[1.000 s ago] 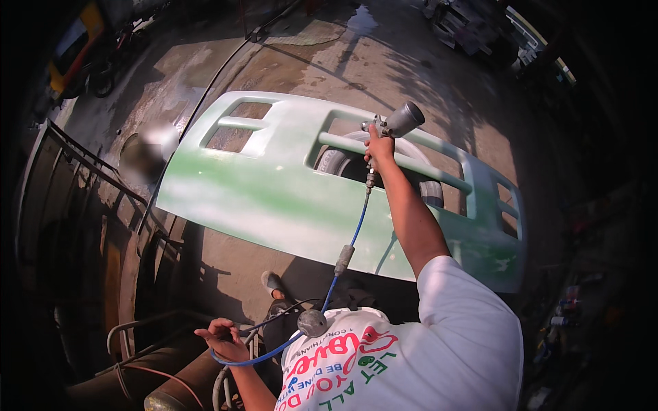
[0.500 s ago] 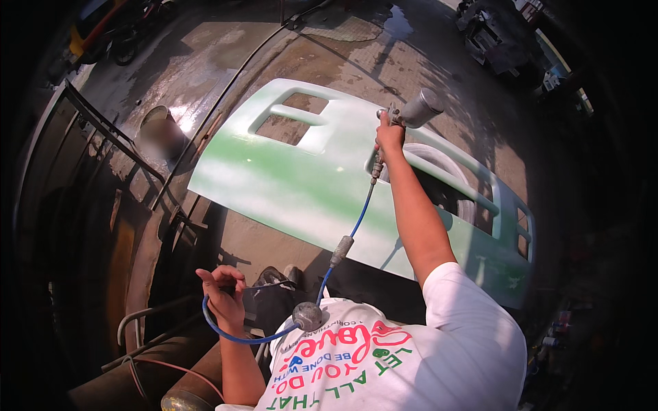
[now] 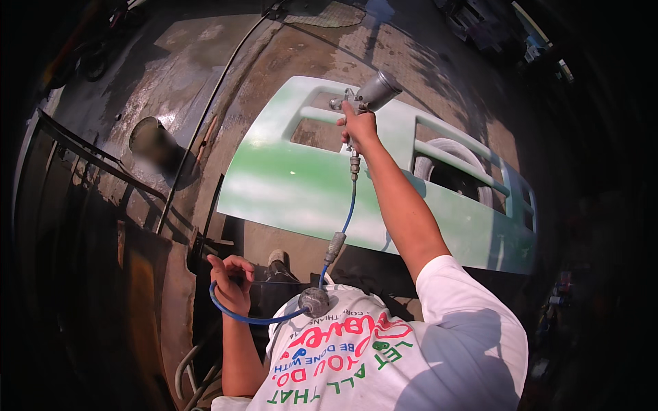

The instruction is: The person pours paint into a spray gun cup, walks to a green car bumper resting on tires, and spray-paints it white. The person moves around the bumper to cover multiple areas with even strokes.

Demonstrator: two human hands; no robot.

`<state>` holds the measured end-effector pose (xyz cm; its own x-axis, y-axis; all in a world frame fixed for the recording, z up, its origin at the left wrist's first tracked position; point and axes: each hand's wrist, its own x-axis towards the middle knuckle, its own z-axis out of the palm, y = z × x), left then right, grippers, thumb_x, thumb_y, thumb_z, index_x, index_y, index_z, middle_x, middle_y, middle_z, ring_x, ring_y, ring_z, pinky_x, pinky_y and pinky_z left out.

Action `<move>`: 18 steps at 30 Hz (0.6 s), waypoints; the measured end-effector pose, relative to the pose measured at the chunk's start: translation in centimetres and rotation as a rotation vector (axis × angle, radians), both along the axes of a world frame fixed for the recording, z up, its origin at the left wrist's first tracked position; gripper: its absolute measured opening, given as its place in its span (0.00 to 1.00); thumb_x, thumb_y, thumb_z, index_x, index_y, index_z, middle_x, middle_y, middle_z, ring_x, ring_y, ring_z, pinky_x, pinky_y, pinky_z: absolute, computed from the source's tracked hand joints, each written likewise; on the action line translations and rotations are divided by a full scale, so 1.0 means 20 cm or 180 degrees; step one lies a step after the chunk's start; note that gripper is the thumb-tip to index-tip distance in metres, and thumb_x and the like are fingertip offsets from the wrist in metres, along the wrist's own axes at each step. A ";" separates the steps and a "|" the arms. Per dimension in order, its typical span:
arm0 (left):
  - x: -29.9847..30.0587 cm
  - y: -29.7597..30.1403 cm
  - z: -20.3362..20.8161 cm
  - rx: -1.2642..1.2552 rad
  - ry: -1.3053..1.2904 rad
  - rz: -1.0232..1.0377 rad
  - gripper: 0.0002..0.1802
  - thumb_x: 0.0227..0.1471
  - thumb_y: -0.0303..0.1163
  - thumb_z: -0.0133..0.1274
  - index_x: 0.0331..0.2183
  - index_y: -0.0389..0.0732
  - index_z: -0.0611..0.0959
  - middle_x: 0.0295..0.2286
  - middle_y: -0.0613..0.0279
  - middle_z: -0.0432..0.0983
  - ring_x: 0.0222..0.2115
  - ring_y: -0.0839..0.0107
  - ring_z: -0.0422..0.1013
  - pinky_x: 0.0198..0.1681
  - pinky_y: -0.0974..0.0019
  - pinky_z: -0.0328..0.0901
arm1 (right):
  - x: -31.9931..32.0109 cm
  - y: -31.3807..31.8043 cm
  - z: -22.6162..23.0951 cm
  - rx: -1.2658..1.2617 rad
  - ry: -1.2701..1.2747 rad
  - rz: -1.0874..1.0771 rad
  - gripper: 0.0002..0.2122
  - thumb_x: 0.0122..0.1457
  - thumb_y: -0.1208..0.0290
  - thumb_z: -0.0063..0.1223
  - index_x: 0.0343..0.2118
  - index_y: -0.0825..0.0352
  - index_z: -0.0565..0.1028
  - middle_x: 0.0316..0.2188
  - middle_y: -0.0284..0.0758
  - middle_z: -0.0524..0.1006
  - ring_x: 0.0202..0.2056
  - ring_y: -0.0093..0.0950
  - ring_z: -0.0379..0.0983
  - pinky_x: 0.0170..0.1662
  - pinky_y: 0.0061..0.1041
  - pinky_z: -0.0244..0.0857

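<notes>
My right hand (image 3: 359, 130) is wrapped round a spray gun (image 3: 377, 92) with a grey metal cup, its arm stretched out over a large vehicle panel (image 3: 301, 181). The panel has cut-out openings and a patchy green and white coat. At this moment the gun is above the bar beside the panel's left opening. From its handle a blue air hose (image 3: 255, 320) runs down through a grey coupling (image 3: 334, 248) and a round grey fitting (image 3: 314, 301) near my shirt. My left hand (image 3: 233, 281) closes on the hose's loop, low at the left; its fingers partly hide the grip.
A round bucket-like container (image 3: 147, 137) stands on the wet floor at the left. Nearer, a dark metal frame (image 3: 96, 156) rises at the left side. A tyre (image 3: 449, 149) shows through the panel's larger opening. A long line (image 3: 229, 68) crosses the floor beyond the panel's left end.
My right hand has carried the spray gun leftward along the panel, from the larger opening toward the left one. The whole view has shifted, while my left hand keeps its hold on the hose.
</notes>
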<state>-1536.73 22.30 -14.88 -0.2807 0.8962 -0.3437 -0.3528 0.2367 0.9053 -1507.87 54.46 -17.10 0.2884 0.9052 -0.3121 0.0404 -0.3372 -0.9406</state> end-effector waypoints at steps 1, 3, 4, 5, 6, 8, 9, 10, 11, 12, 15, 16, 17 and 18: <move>-0.08 0.03 0.01 -0.0064 -0.0021 0.0027 0.47 0.58 0.74 0.33 0.18 0.38 0.78 0.13 0.66 0.70 0.13 0.80 0.66 0.14 0.81 0.51 | -0.03 -0.02 0.00 -0.0066 -0.0010 -0.0051 0.16 0.63 0.57 0.57 0.41 0.67 0.70 0.20 0.32 0.71 0.11 0.21 0.59 0.12 0.26 0.57; -0.22 0.11 0.00 -0.0091 -0.0066 -0.0085 0.47 0.57 0.74 0.33 0.18 0.38 0.78 0.13 0.66 0.70 0.14 0.80 0.66 0.14 0.81 0.52 | -0.06 -0.02 -0.05 -0.0109 -0.0270 -0.0145 0.17 0.62 0.56 0.58 0.39 0.66 0.71 0.20 0.31 0.71 0.12 0.22 0.60 0.12 0.26 0.56; -0.28 0.13 -0.02 -0.0122 -0.0112 -0.0134 0.46 0.57 0.74 0.33 0.18 0.39 0.78 0.13 0.66 0.70 0.14 0.80 0.66 0.14 0.81 0.52 | -0.07 -0.05 -0.05 -0.0156 -0.0543 -0.0255 0.17 0.62 0.55 0.58 0.40 0.66 0.72 0.22 0.33 0.73 0.14 0.25 0.64 0.14 0.28 0.61; -0.33 0.15 -0.03 -0.0119 -0.0172 -0.0210 0.45 0.58 0.73 0.34 0.18 0.39 0.78 0.13 0.66 0.70 0.13 0.80 0.65 0.14 0.80 0.51 | -0.07 -0.09 -0.06 -0.0206 -0.0815 -0.0358 0.18 0.61 0.55 0.59 0.41 0.66 0.73 0.25 0.35 0.76 0.16 0.28 0.69 0.15 0.29 0.65; -0.37 0.17 -0.04 -0.0117 -0.0232 -0.0279 0.44 0.59 0.72 0.34 0.18 0.39 0.77 0.13 0.65 0.69 0.13 0.79 0.65 0.13 0.79 0.49 | -0.07 -0.13 -0.06 -0.0260 -0.1086 -0.0452 0.19 0.61 0.54 0.59 0.42 0.66 0.74 0.27 0.37 0.79 0.19 0.31 0.73 0.17 0.31 0.69; -0.43 0.21 -0.06 -0.0062 -0.0355 -0.0355 0.43 0.61 0.69 0.34 0.18 0.39 0.77 0.12 0.65 0.68 0.12 0.78 0.63 0.13 0.77 0.47 | -0.11 -0.23 -0.01 -0.0262 -0.1283 -0.0650 0.18 0.60 0.56 0.58 0.46 0.64 0.73 0.30 0.37 0.79 0.25 0.34 0.78 0.19 0.31 0.70; -0.45 0.23 -0.07 -0.0042 -0.0448 -0.0462 0.43 0.62 0.69 0.34 0.18 0.39 0.77 0.12 0.64 0.68 0.12 0.78 0.63 0.12 0.77 0.47 | -0.03 -0.22 -0.19 0.0275 -0.1641 -0.0843 0.18 0.60 0.56 0.58 0.48 0.62 0.72 0.30 0.37 0.79 0.25 0.34 0.78 0.19 0.31 0.69; -0.46 0.25 -0.06 -0.0029 -0.0468 -0.0555 0.43 0.62 0.69 0.34 0.18 0.39 0.77 0.12 0.64 0.68 0.12 0.78 0.63 0.12 0.77 0.47 | -0.01 -0.22 -0.27 0.0532 -0.1845 -0.0917 0.19 0.61 0.57 0.58 0.50 0.61 0.71 0.30 0.37 0.79 0.25 0.33 0.77 0.18 0.31 0.69; -0.48 0.26 -0.05 -0.0029 -0.0460 -0.0617 0.43 0.62 0.69 0.34 0.18 0.39 0.77 0.12 0.64 0.68 0.12 0.78 0.63 0.12 0.77 0.47 | -0.04 -0.23 -0.30 0.0771 -0.2043 -0.0968 0.20 0.61 0.57 0.58 0.52 0.60 0.70 0.30 0.37 0.79 0.24 0.33 0.77 0.18 0.31 0.68; -0.49 0.26 -0.04 -0.0027 -0.0454 -0.0681 0.43 0.62 0.69 0.34 0.18 0.39 0.77 0.12 0.64 0.68 0.12 0.79 0.63 0.12 0.77 0.47 | -0.05 -0.25 -0.32 0.0720 -0.2100 -0.0906 0.21 0.61 0.58 0.59 0.53 0.59 0.69 0.29 0.37 0.79 0.23 0.33 0.77 0.18 0.31 0.67; -0.56 0.23 -0.06 -0.0069 -0.0238 -0.0745 0.46 0.60 0.72 0.31 0.18 0.38 0.78 0.12 0.65 0.68 0.11 0.80 0.62 0.13 0.78 0.46 | -0.33 -0.32 -0.17 0.0148 -0.1418 -0.0456 0.21 0.60 0.58 0.59 0.54 0.58 0.69 0.29 0.37 0.79 0.19 0.31 0.74 0.17 0.31 0.66; -0.59 0.22 -0.07 -0.0114 -0.0179 -0.0774 0.48 0.59 0.74 0.30 0.18 0.38 0.78 0.12 0.66 0.69 0.11 0.80 0.61 0.13 0.78 0.46 | -0.44 -0.36 -0.10 -0.0125 -0.1083 -0.0290 0.21 0.60 0.58 0.60 0.53 0.59 0.70 0.29 0.36 0.79 0.18 0.31 0.73 0.17 0.30 0.65; -0.61 0.21 -0.08 -0.0171 -0.0172 -0.0736 0.48 0.59 0.73 0.30 0.18 0.38 0.78 0.12 0.66 0.69 0.11 0.80 0.61 0.13 0.77 0.46 | -0.52 -0.41 -0.05 -0.0086 -0.0801 -0.0120 0.18 0.61 0.58 0.59 0.51 0.61 0.72 0.27 0.35 0.78 0.14 0.26 0.68 0.15 0.28 0.62; -0.63 0.19 -0.09 -0.0170 -0.0184 -0.0758 0.48 0.60 0.73 0.30 0.18 0.38 0.78 0.12 0.66 0.69 0.12 0.80 0.61 0.13 0.77 0.46 | -0.55 -0.45 0.00 -0.0154 -0.0681 0.0144 0.18 0.62 0.59 0.58 0.50 0.62 0.72 0.26 0.35 0.78 0.13 0.24 0.66 0.15 0.27 0.61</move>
<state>-1549.30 26.11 -16.72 -0.0421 0.9148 -0.4017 -0.3323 0.3663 0.8691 -1518.89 45.39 -17.16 0.3120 0.9042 -0.2917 0.2534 -0.3751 -0.8917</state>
